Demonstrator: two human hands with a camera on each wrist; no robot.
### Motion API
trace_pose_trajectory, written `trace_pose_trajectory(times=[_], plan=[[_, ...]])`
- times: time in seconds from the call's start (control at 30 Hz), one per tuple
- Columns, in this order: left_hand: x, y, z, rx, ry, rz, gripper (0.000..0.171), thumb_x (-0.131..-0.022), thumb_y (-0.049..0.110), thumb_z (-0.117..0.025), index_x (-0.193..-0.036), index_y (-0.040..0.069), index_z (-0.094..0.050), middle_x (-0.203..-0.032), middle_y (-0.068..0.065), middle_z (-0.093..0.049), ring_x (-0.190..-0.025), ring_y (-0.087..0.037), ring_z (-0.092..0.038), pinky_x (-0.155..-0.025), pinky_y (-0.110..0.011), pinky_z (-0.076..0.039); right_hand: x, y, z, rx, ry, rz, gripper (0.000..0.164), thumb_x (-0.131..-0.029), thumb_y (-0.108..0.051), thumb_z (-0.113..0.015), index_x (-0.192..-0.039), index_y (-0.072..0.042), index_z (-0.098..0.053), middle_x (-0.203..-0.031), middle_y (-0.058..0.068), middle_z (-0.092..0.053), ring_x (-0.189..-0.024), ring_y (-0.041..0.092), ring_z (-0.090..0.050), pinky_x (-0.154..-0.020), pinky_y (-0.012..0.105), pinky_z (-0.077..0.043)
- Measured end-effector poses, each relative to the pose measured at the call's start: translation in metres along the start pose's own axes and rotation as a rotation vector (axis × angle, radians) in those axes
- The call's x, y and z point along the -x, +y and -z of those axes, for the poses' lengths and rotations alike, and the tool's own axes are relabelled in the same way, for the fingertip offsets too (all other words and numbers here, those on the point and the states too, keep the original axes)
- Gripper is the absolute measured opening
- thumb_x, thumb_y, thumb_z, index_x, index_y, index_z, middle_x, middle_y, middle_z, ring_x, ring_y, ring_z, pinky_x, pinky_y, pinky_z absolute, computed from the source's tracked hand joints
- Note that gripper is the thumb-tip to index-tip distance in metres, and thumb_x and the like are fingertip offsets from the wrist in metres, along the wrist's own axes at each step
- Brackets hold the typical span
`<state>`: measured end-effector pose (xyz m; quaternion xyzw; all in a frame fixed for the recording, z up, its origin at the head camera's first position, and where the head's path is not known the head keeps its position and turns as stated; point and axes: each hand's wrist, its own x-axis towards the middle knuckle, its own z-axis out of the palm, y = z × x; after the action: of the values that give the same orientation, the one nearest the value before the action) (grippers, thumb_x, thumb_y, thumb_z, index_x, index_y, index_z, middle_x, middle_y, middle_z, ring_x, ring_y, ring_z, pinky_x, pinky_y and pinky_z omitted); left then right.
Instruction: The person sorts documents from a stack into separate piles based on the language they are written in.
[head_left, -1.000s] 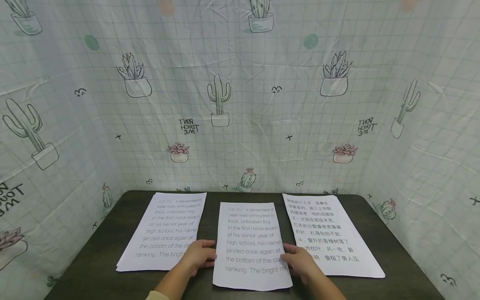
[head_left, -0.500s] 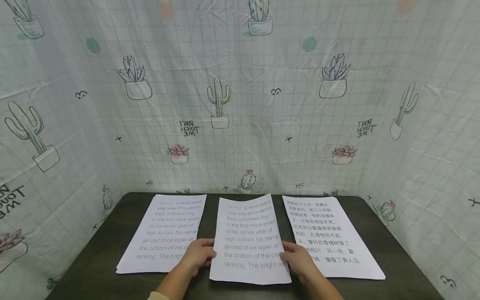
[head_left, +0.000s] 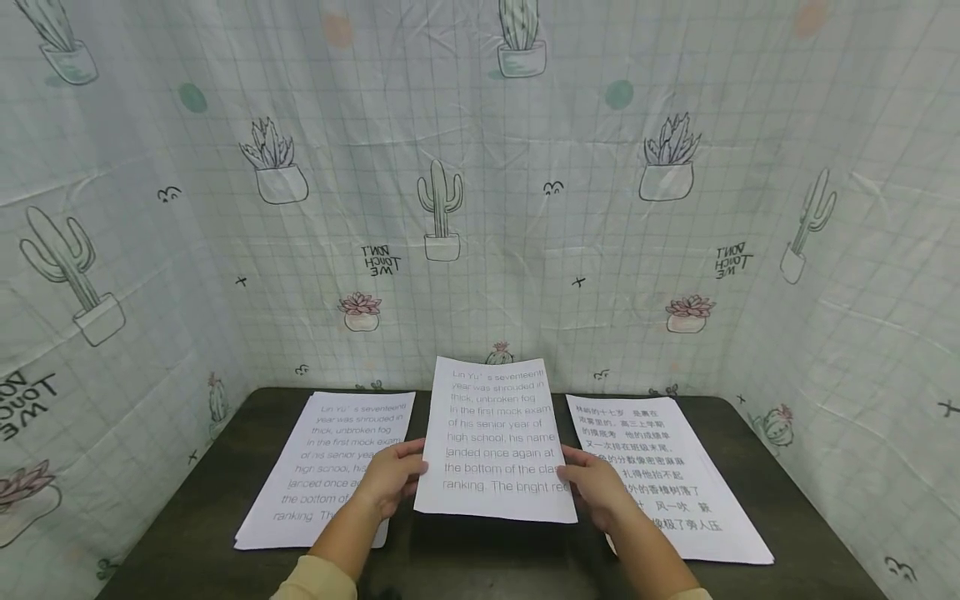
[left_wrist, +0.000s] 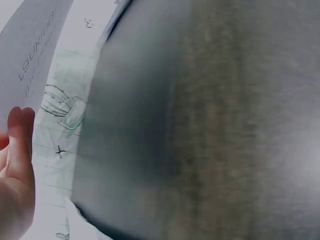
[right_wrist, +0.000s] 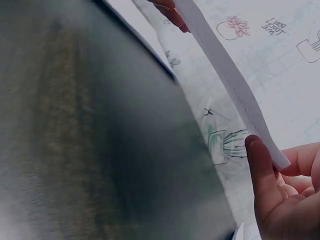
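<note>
A white sheet of paper (head_left: pixel 495 442) printed with English text hangs above the dark table, its top edge overlapping the curtain in the head view. My left hand (head_left: pixel 393 477) pinches its left edge, and my right hand (head_left: pixel 596 483) pinches the right edge. In the right wrist view the paper (right_wrist: pixel 240 95) is seen nearly edge-on between thumb and fingers of the right hand (right_wrist: pixel 285 195). The left wrist view shows the left hand (left_wrist: pixel 17 175) at the edge of the paper (left_wrist: pixel 32 45). Whether it is one sheet or several I cannot tell.
A stack of English-printed sheets (head_left: pixel 300 500) lies on the left of the dark table (head_left: pixel 480 571). Another stack, printed in Chinese (head_left: pixel 720 517), lies on the right. Cactus-patterned curtain (head_left: pixel 495 300) encloses the table at the back and sides.
Both hands have raised the paper off the table and moved it upward and away. It bowed midway and now looks flatter. The two side stacks have stayed put.
</note>
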<state>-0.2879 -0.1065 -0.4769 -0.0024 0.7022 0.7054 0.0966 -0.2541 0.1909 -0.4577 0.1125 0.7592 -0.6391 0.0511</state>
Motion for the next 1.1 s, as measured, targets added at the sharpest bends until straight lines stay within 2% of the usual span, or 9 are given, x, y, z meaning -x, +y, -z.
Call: trace_pose_trajectory(times=[0.27, 0.5, 0.83, 1.1], plan=[[-0.005, 0.013, 0.005, 0.022, 0.046, 0.004, 0.049, -0.086, -0.002, -0.054, -0.136, -0.006, -0.052, -0.116, -0.018, -0.068, -0.085, -0.013, -0.068, -0.072, -0.027, -0.058, -0.005, -0.013, 0.0, -0.055, -0.051, 0.032, 0.053, -0.091, 0.002, -0.046, -0.144, 0.007, -0.041, -0.118, 0.019, -0.068, -0.094, 0.022, -0.071, -0.073, 0.036, -0.059], [-0.003, 0.017, 0.015, 0.034, 0.045, 0.006, 0.056, -0.083, -0.006, -0.052, -0.139, -0.004, -0.048, -0.131, -0.026, -0.06, -0.088, -0.015, -0.068, -0.074, -0.028, -0.057, -0.007, -0.019, -0.005, -0.081, -0.071, 0.033, 0.058, -0.087, 0.005, -0.047, -0.145, 0.002, -0.043, -0.116, 0.018, -0.07, -0.093, 0.024, -0.072, -0.075, 0.037, -0.058], [0.0, 0.016, 0.043, 0.064, 0.062, -0.016, 0.056, -0.085, -0.008, -0.049, -0.14, -0.002, -0.048, -0.134, -0.026, -0.058, -0.09, -0.015, -0.069, -0.072, -0.028, -0.058, -0.009, -0.026, -0.025, -0.076, -0.187, 0.067, 0.059, -0.088, 0.004, -0.048, -0.146, 0.004, -0.038, -0.121, 0.021, -0.068, -0.095, 0.022, -0.071, -0.077, 0.036, -0.058], [0.007, 0.014, 0.069, 0.03, 0.083, 0.001, 0.056, -0.088, -0.007, -0.047, -0.143, -0.002, -0.044, -0.139, -0.027, -0.054, -0.092, -0.013, -0.068, -0.073, -0.027, -0.057, -0.012, -0.03, -0.046, -0.092, -0.279, 0.078, 0.062, -0.089, 0.004, -0.047, -0.149, 0.005, -0.033, -0.118, 0.02, -0.069, -0.089, 0.018, -0.07, -0.071, 0.032, -0.056]])
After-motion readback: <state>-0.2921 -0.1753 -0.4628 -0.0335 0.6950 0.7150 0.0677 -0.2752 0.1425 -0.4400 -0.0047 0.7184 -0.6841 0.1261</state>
